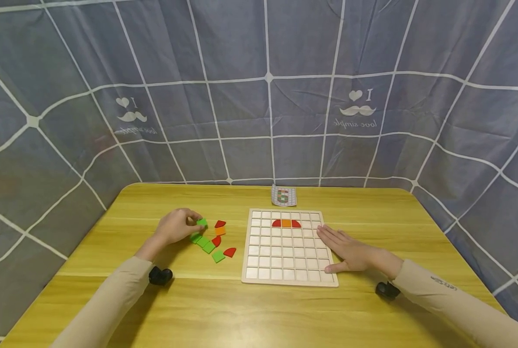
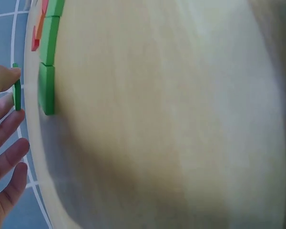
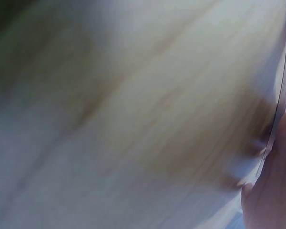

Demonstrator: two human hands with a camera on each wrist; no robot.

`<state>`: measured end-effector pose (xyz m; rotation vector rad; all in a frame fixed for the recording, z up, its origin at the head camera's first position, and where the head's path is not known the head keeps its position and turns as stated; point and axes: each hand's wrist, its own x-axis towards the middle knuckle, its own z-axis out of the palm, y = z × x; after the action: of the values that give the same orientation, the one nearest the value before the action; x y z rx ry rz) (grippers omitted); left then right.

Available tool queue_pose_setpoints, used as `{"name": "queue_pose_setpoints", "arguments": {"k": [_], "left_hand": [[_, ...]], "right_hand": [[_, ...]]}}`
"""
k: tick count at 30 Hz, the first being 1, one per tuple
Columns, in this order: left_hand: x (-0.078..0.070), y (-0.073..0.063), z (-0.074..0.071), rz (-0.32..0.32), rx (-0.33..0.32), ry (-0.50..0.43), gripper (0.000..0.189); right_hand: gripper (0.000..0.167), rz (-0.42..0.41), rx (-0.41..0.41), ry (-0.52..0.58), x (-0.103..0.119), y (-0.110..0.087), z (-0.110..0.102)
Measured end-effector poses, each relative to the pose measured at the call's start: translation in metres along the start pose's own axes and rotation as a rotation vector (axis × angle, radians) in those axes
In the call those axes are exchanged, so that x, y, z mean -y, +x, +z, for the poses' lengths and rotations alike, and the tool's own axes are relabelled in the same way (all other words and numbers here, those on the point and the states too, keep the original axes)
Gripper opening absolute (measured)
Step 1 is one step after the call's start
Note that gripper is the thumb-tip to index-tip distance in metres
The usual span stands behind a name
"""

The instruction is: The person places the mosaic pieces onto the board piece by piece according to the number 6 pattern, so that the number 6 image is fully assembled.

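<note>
My left hand (image 1: 176,225) pinches a green square tile (image 1: 202,222) between thumb and fingertips; in the left wrist view that tile (image 2: 17,90) is seen edge-on, off the table. Beneath and beside this hand lie several green square tiles (image 1: 208,247), an orange square tile (image 1: 220,231) and red quarter-round tiles (image 1: 230,252). My right hand (image 1: 350,249) rests with straight fingers on the right edge of a wooden grid board (image 1: 263,275). Near the board's top, an orange tile (image 1: 286,223) sits between two red quarter-round tiles (image 1: 277,223).
A small printed card (image 1: 284,195) showing a coloured grid pattern stands behind the board, near the back edge of the wooden table (image 1: 198,309). A grey-blue curtain (image 1: 241,111) with white lines hangs around the table's back and sides.
</note>
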<state>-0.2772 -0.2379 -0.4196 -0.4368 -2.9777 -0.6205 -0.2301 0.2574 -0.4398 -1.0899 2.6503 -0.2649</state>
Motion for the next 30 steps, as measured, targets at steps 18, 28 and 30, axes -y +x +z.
{"name": "queue_pose_setpoints", "arguments": {"k": [18,28,30], "left_hand": [[-0.037,0.007,0.004,0.136,-0.03,0.016,0.027],[-0.061,0.016,0.019,0.197,-0.022,0.006,0.028],[-0.066,0.018,0.022,0.209,-0.021,-0.003,0.028]], "right_hand": [[0.098,0.001,0.002,0.011,0.002,-0.001,-0.001],[0.097,-0.001,-0.006,0.021,0.004,-0.003,-0.002],[0.097,-0.003,-0.008,0.019,0.004,-0.003,-0.002]]}}
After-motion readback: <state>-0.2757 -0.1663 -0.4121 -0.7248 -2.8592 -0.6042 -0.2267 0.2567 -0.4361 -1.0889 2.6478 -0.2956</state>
